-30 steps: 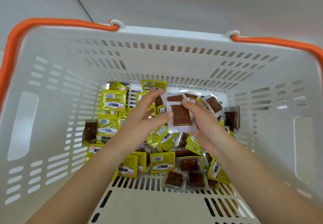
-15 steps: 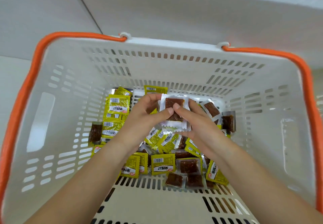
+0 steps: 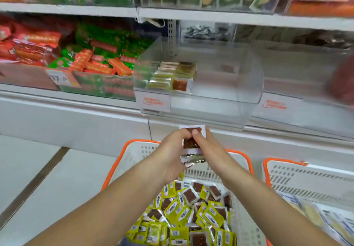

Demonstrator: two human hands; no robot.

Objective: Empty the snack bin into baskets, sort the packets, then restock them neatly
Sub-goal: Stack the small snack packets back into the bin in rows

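Observation:
Both hands hold a small stack of brown snack packets [image 3: 191, 144] with clear wrappers, raised above the white basket with orange handles [image 3: 134, 150]. My left hand [image 3: 170, 155] grips the stack from the left and my right hand [image 3: 207, 150] pinches it from the right. Several yellow and brown packets [image 3: 191, 213] lie loose in the basket below. Ahead on the shelf stands the clear snack bin [image 3: 226, 92], with a short row of packets [image 3: 172, 75] standing upright at its left side.
A second white basket [image 3: 306, 176] with pale packets stands at the right. Red and green sausage packs [image 3: 86, 59] fill the bin to the left. A white shelf ledge [image 3: 76, 115] runs below the bins. Price tags hang on the upper shelf.
My hands have lifted the brown packets up out of the basket toward the shelf. My view has swung up from the basket's inside to the shelf and bin.

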